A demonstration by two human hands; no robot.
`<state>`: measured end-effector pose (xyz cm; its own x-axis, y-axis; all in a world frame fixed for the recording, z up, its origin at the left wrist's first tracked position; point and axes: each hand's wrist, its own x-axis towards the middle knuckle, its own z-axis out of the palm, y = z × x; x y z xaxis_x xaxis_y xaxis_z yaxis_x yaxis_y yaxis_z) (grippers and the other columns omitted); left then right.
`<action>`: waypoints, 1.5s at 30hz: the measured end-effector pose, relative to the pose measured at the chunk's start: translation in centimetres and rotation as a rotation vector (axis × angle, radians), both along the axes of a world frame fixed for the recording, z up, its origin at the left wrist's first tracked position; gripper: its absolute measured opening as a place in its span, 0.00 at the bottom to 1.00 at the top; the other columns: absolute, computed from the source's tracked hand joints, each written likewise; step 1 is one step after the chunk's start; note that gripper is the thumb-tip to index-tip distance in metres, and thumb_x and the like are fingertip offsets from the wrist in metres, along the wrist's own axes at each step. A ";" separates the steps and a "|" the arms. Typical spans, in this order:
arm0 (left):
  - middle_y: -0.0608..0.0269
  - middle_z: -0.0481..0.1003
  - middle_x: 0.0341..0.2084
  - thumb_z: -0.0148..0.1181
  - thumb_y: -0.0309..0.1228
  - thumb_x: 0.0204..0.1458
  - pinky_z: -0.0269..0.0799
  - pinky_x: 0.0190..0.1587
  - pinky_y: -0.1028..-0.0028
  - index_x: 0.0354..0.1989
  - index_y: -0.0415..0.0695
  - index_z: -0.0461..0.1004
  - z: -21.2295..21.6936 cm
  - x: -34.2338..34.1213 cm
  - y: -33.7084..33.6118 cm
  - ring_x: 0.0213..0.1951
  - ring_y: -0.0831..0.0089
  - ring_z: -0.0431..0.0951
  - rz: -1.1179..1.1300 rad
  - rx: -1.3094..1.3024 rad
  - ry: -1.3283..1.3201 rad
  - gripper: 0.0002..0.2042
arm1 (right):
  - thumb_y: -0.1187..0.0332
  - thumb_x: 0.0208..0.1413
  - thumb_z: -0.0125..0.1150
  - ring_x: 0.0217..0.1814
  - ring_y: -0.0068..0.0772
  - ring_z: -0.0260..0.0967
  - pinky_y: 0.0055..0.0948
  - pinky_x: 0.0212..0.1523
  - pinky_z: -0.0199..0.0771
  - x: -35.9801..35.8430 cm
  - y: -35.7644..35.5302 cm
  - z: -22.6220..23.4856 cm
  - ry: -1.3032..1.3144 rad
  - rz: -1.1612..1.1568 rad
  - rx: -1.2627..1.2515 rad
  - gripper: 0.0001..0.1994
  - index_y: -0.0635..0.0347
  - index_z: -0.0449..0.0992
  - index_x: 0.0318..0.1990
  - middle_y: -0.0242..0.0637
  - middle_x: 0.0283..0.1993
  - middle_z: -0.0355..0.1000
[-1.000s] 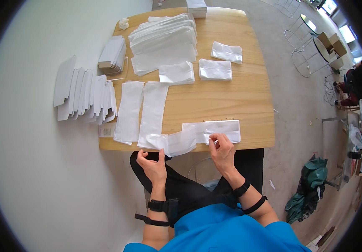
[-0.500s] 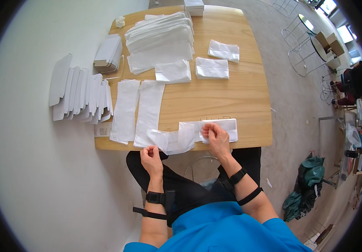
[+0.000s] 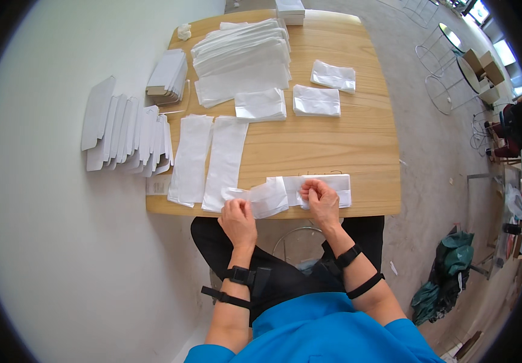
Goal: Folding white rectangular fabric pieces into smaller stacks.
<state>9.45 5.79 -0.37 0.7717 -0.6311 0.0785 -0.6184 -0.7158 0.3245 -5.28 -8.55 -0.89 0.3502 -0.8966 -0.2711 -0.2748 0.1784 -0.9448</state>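
Observation:
A thin, translucent white sheet (image 3: 270, 199) with creases lies along the table's near edge, between my hands. My left hand (image 3: 238, 221) has its fingers curled together at the sheet's left end, back of the hand up; the fingertips are partly hidden. Over the sheet's right end my right hand (image 3: 322, 202) is closed, fingertips bunched against it. Beneath and beside the right hand is a flat white stack (image 3: 341, 189) of folded sheets. Two long white strips, a right one (image 3: 227, 154) and a left one (image 3: 191, 158), lie beyond my left hand.
Farther back on the wooden table (image 3: 333, 142) are a large pile of white sheets (image 3: 243, 60) and several small folded bundles (image 3: 316, 100). Flat white cartons (image 3: 131, 130) stand along the left wall, near a carton stack (image 3: 167, 72). Stools (image 3: 468, 71) stand off to the right.
My left hand has moved up and right onto the sheet's end, turning its back upward. My right hand stays at the white stack. The whole view has shifted slightly.

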 end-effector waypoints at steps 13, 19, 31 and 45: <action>0.71 0.75 0.34 0.60 0.33 0.58 0.66 0.43 0.79 0.37 0.43 0.74 2.8 5.1 3.1 0.38 0.82 0.71 0.394 -1.238 1.029 0.06 | 0.78 0.57 0.48 0.36 0.28 0.79 0.25 0.39 0.78 -0.1 -0.1 -0.1 0.008 -0.012 0.009 0.10 0.68 0.76 0.41 0.40 0.33 0.79; 0.71 0.73 0.34 0.61 0.27 0.57 0.66 0.45 0.81 0.36 0.40 0.74 4.1 2.7 0.8 0.37 0.84 0.70 0.332 -1.106 0.788 0.04 | 0.74 0.60 0.53 0.35 0.24 0.77 0.23 0.37 0.77 -0.9 -0.8 0.5 -0.125 -0.030 0.098 0.08 0.66 0.77 0.41 0.35 0.34 0.78; 0.73 0.71 0.26 0.60 0.31 0.58 0.65 0.35 0.83 0.37 0.41 0.74 6.3 -2.6 -5.2 0.31 0.85 0.67 0.253 -0.905 0.666 0.06 | 0.72 0.55 0.61 0.29 0.29 0.71 0.28 0.32 0.73 -4.4 -1.2 8.3 0.139 -0.012 -0.341 0.08 0.65 0.76 0.41 0.39 0.36 0.74; 0.56 0.73 0.42 0.58 0.21 0.48 0.68 0.50 0.59 0.45 0.41 0.72 2.9 -4.5 -4.5 0.47 0.56 0.73 -0.600 -0.369 0.156 0.14 | 0.75 0.48 0.61 0.37 0.53 0.68 0.45 0.37 0.69 -0.6 0.7 1.0 0.337 0.111 -0.482 0.06 0.64 0.70 0.30 0.47 0.32 0.68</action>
